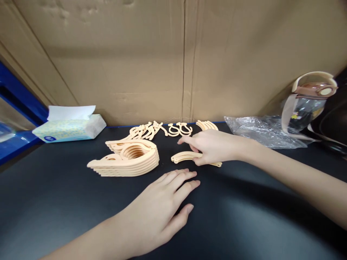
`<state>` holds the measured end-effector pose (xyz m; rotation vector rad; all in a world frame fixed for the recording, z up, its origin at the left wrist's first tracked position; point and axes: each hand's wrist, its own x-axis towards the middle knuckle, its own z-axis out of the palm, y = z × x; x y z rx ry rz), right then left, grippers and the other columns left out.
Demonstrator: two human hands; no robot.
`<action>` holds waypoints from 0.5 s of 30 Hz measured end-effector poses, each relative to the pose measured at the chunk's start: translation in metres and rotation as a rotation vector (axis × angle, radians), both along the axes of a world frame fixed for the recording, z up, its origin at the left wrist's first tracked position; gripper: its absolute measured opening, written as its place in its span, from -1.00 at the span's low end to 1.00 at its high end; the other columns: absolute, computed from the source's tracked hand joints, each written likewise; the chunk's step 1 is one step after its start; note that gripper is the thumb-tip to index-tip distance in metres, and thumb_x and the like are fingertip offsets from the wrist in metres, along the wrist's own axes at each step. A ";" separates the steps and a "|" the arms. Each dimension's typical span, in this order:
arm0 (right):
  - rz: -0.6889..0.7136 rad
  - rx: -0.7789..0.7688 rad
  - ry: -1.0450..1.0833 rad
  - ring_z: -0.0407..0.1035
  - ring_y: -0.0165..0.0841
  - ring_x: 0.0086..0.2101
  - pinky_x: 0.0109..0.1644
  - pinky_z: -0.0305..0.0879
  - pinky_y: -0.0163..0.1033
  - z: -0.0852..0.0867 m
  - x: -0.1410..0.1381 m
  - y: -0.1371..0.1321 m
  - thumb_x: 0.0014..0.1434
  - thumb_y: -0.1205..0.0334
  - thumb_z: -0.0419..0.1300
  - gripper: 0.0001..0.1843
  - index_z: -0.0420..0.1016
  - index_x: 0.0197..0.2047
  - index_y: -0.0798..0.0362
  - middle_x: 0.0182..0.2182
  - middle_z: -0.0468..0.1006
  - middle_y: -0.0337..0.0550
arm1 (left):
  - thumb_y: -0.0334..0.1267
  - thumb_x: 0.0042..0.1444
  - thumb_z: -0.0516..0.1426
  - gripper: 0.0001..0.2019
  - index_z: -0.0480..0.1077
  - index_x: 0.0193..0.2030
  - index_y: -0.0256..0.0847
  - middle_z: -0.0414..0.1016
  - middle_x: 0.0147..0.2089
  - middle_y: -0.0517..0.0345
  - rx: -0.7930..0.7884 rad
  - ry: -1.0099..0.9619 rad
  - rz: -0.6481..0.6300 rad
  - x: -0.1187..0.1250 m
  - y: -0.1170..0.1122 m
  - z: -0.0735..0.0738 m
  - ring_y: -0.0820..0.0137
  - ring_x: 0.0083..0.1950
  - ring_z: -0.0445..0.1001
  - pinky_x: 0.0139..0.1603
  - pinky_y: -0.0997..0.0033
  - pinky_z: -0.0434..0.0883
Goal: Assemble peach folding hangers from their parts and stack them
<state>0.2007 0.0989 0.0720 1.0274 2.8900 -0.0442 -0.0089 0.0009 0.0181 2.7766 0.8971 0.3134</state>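
Head view, 1 camera, looking down at a black worktop (54, 202) backed by a cardboard wall (162, 54).

Left hand (162, 202): flat, palm down on the worktop, fingers spread a little and pointing forward and right. It holds nothing. It lies near the right hand but does not touch it.

Right hand (214, 147): reaches in from the right, ahead of the left hand. Thumb and fingers close on the curved strips (181, 157), a small pile of peach plastic arcs lying on the worktop. The index finger is stretched out leftward above them. 1 end of the strips sticks out left of the fingers and the other shows by the wrist. How many strips are in the pile cannot be told.

Left of the right hand, forward of the left hand: a stack of hanger bodies (130, 160), same peach plastic, flat and neatly piled.

Beyond the right hand, along the wall:
- a row of hook pieces (146, 131), overlapping
- 2 or 3 ring pieces (180, 129) just beside them
- a second batch of arcs (207, 125), just behind the knuckles

Far left of both hands: a tissue box (70, 128), 1 sheet standing up, next to a blue frame (18, 94).

Right of the right forearm: a crumpled clear plastic bag (260, 131), and past it a drinking bottle (306, 104) with a brown lid and cream strap.
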 end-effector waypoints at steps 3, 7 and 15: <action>-0.010 0.001 -0.043 0.27 -0.37 -0.53 -0.49 -0.07 -0.27 0.001 -0.001 -0.001 0.12 0.25 0.19 -0.76 0.54 -0.12 0.06 -0.49 0.52 -0.23 | -0.31 0.37 0.00 -0.57 0.29 0.35 -0.22 0.35 0.38 -0.09 -0.003 0.003 0.003 0.001 0.000 0.000 0.09 0.42 0.28 0.37 -0.04 0.34; -0.008 -0.032 -0.028 0.27 -0.38 -0.52 -0.47 -0.09 -0.28 0.001 -0.001 -0.002 0.14 0.23 0.18 -0.91 0.49 -0.32 0.03 -0.52 0.51 -0.25 | -0.30 0.38 -0.01 -0.56 0.27 0.36 -0.25 0.34 0.38 -0.11 0.004 0.010 0.000 0.001 0.000 -0.001 0.09 0.42 0.27 0.37 -0.05 0.34; -0.015 -0.035 -0.001 0.27 -0.40 -0.51 -0.45 -0.08 -0.29 0.003 0.000 -0.002 0.15 0.25 0.17 -0.89 0.49 -0.39 0.03 -0.53 0.52 -0.26 | -0.28 0.38 -0.01 -0.57 0.28 0.35 -0.22 0.34 0.39 -0.09 0.009 0.021 0.004 0.001 0.001 0.001 0.12 0.42 0.27 0.38 0.00 0.33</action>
